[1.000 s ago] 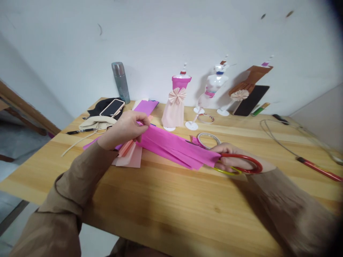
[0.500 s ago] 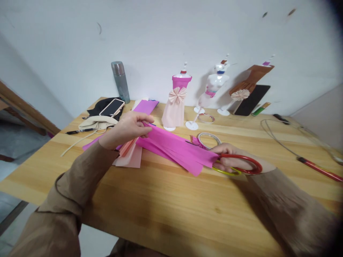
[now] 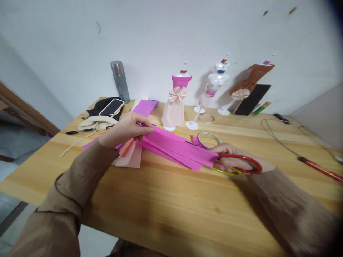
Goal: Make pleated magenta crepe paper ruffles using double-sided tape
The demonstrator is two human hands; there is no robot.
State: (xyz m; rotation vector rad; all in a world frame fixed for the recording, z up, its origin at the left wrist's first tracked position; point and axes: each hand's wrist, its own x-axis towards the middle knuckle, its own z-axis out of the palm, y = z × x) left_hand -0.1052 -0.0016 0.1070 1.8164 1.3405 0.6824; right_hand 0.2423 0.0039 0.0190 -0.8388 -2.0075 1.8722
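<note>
My left hand (image 3: 134, 127) pinches the left end of a folded magenta crepe paper (image 3: 177, 146), which stretches across above the table toward the right. In my right hand (image 3: 223, 157) is a pair of scissors (image 3: 254, 165) with red and yellow handles. The paper's right end lies at the scissors and hides most of their blades; a dark tip shows beyond the paper's upper edge. The fingers of my right hand are beside this end, and I cannot tell whether they also grip it. Peach and pale pink paper (image 3: 131, 159) lies beneath my left hand.
Dressed mini mannequins (image 3: 179, 107) stand along the wall, near a tape roll (image 3: 209, 140) and a black tablet (image 3: 253, 100). At left are a thermos (image 3: 120, 82), a phone (image 3: 112, 107), a beige pouch (image 3: 98, 122) and a pen (image 3: 80, 131). A red-handled tool (image 3: 320, 169) with a cable lies at right.
The lower flap of the magenta paper has risen slightly and now lies closer to the upper layer. My left fingers have shifted a little on the paper. My right hand stays in place.
</note>
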